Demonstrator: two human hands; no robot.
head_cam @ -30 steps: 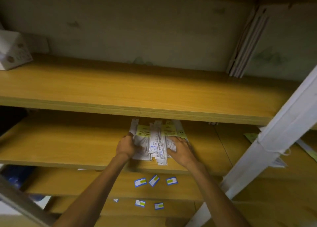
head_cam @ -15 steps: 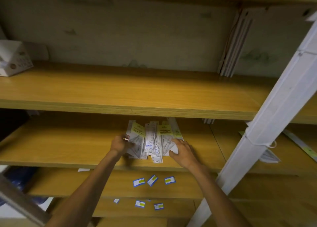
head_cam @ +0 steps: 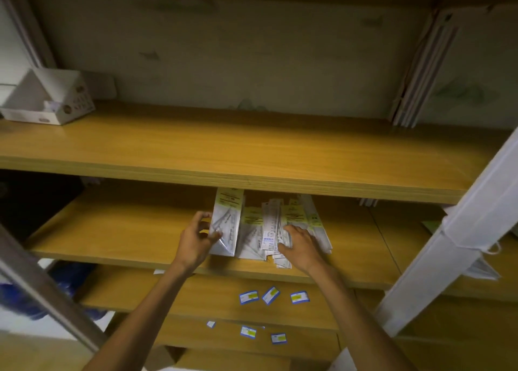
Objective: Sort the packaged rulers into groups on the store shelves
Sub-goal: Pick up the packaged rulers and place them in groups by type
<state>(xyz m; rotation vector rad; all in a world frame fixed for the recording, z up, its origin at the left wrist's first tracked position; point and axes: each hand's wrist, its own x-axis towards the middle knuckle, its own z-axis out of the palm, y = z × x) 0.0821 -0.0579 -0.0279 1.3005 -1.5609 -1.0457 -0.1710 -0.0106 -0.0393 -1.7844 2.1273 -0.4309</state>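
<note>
Where both hands reach: ruler packets (head_cam: 269,227) between left hand (head_cam: 196,240) and right hand (head_cam: 301,246).

A white cardboard box (head_cam: 47,101) stands at the upper shelf's left end; thin white boards (head_cam: 420,70) lean at its right; blue-yellow labels (head_cam: 273,296) lie lower.

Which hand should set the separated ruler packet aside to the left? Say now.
Left. The left hand already grips the separated ruler packet beside bare shelf; the right hand rests on the remaining pile.
</note>
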